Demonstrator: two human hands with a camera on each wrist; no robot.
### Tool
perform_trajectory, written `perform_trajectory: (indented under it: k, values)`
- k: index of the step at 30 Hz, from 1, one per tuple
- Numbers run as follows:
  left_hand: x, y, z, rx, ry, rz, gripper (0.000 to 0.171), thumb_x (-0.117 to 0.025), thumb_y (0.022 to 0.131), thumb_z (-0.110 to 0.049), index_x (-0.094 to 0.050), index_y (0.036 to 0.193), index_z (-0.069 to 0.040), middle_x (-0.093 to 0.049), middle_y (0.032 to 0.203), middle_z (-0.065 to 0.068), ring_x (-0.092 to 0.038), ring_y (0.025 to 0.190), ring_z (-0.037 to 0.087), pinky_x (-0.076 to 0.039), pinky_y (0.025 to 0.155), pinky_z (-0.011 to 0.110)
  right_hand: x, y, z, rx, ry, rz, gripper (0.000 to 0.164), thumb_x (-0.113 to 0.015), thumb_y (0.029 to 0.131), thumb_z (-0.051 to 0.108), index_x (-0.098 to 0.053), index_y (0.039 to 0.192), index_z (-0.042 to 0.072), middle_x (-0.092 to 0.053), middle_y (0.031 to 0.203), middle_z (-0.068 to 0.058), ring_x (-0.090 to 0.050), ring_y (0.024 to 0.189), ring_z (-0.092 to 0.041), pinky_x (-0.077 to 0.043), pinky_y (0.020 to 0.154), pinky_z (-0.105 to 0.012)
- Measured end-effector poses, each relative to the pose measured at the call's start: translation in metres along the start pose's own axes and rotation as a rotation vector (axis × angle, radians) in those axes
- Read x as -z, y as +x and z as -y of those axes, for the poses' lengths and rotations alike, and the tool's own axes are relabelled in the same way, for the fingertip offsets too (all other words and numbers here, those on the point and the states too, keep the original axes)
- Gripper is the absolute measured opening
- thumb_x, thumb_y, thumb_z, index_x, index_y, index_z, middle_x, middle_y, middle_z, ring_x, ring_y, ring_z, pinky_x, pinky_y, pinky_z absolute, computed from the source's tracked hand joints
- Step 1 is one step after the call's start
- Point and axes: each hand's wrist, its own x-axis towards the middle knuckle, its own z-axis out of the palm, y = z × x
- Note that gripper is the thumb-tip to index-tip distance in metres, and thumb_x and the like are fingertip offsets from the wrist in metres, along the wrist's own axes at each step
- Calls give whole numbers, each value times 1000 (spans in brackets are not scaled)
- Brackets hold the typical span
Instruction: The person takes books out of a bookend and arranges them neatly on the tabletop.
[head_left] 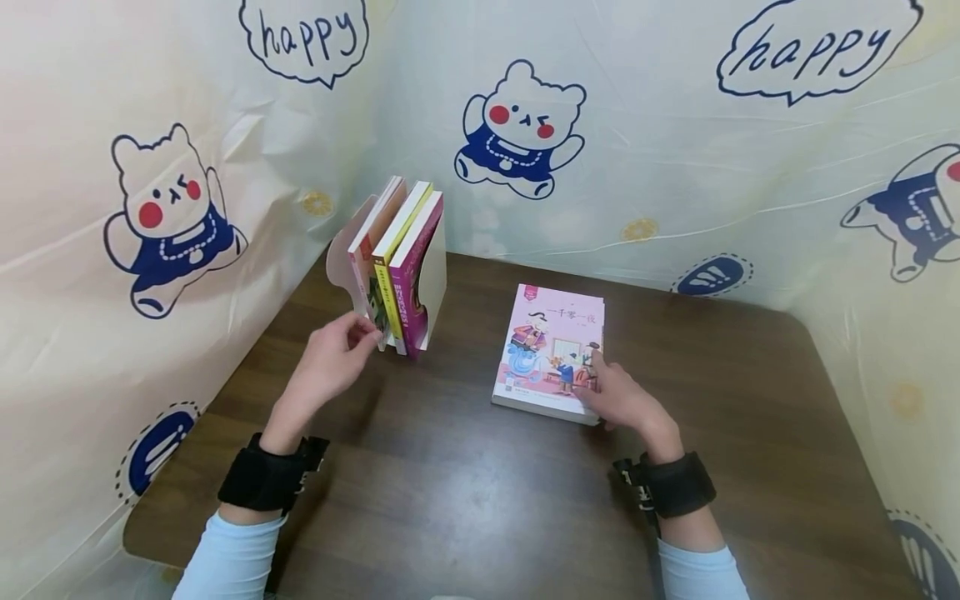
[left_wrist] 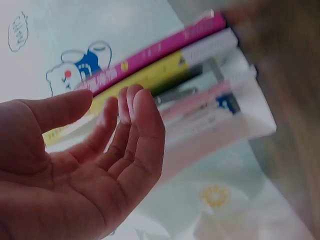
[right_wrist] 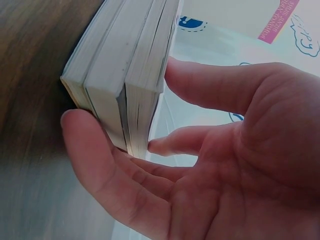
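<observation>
A stack of books lies flat on the table, topped by a pink picture book (head_left: 551,337). My right hand (head_left: 626,400) grips the stack's right edge; its thumb and a finger lie on the top cover, the others along the side. In the right wrist view the white page edges of the stacked books (right_wrist: 107,90) show between thumb and fingers. My left hand (head_left: 333,358), fingers loosely curled around nothing, is beside a pale book holder (head_left: 435,271). Upright books stand in it, including a yellow-spined book (head_left: 387,304) and a magenta book (head_left: 408,292).
The dark wooden table (head_left: 450,500) has rounded corners. A pale curtain (head_left: 637,167) printed with bears and "happy" bubbles hangs behind and on both sides. The holder stands near the table's back left edge, with the book stack to its right.
</observation>
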Motion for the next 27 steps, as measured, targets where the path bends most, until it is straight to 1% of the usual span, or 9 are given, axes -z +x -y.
perform_trajectory:
  k: [2,5,8,12,15,19,23,27]
  values:
    - [4,3,-1,8,3,-48,26,-60,109,-22,-60,120,1,-65,102,18,-58,87,31,-50,70,40,0,0,0,-3,0,-1,87,-62,107,27,-7,166,-5,-27,156,-39,-58,78,-27,-58,65,-39]
    - [4,12,1,12,-9,-98,34,-62,108,-21,-54,130,3,-63,107,20,-60,93,34,-51,75,43,1,0,-1,-5,0,-2,87,-62,108,27,-6,166,-4,-27,155,-39,-58,76,-27,-58,66,-40]
    - [-2,22,4,2,-29,-115,45,-62,107,-19,-47,142,5,-61,113,24,-59,101,37,-51,82,47,2,1,-3,-9,-2,-7,86,-62,108,27,-6,166,-4,-27,155,-39,-58,76,-28,-57,65,-40]
    - [-6,31,5,-16,-47,-133,51,-62,106,-16,-43,148,6,-58,123,29,-56,113,43,-49,92,56,2,2,-5,-7,-4,-4,87,-62,108,28,-6,166,-4,-26,155,-39,-58,78,-28,-57,65,-38]
    - [-7,36,6,-28,-70,-128,51,-60,106,-15,-42,150,5,-55,135,31,-54,124,47,-49,100,61,2,2,-5,-7,1,-3,87,-62,108,28,-6,166,-4,-26,155,-38,-58,78,-28,-57,65,-38]
    - [-10,41,10,-15,-101,-80,53,-54,109,-15,-36,155,3,-50,148,32,-51,134,49,-49,103,63,1,2,-3,4,10,-3,87,-62,107,27,-6,166,-5,-25,156,-39,-58,82,-29,-57,64,-37]
    - [-14,45,14,12,-116,-49,55,-50,111,-16,-31,158,4,-46,152,33,-51,135,49,-50,102,63,0,3,-3,10,10,0,87,-62,108,26,-5,166,-5,-23,158,-39,-58,85,-29,-58,65,-36]
    - [-17,49,16,15,-117,-60,54,-49,111,-18,-32,157,4,-47,150,34,-54,130,47,-52,98,61,0,2,-3,11,8,-5,87,-62,107,26,-5,166,-5,-24,158,-39,-58,85,-29,-59,65,-37]
